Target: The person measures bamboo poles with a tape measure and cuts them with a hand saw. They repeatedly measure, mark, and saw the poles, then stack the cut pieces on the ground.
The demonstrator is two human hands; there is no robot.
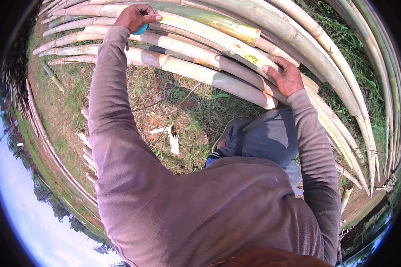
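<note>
Left hand (133, 18): far left over the poles, fingers curled around a turquoise case (141, 30), thumb stretched out to the right along a pole.
Right hand (288, 79): nearer and to the right, thumb pressed on a yellow tape (249, 57), fingers bent over the pole's far side, pinching the tape against the wood.
Yellow tape: laid lengthwise on a pale pole (191, 26) between the two hands.
Cut ends: the nearest pole (187, 69) stops just beside the person's bent knee; a green-yellow pole (229, 29) stops beyond the tape, between the hands.
Open room: a patch of ground (182, 113) lies between the nearest pole and the person's body; a grassy strip (358, 58) parts the pile from a second stack (383, 66) at far right.
Tight side: neighbouring poles lie close along the pale pole, both near and far, and the knee in grey trousers (272, 133) comes close to the cut ends.
Surface: dry grass and reddish soil, with pale wood scraps (173, 141) near the middle and a short green piece (53, 78) at left.
Surroundings: outdoors in sunlight; a long row of poles (42, 133) at left, then trees (44, 193) and a cloudy blue sky (13, 187).
</note>
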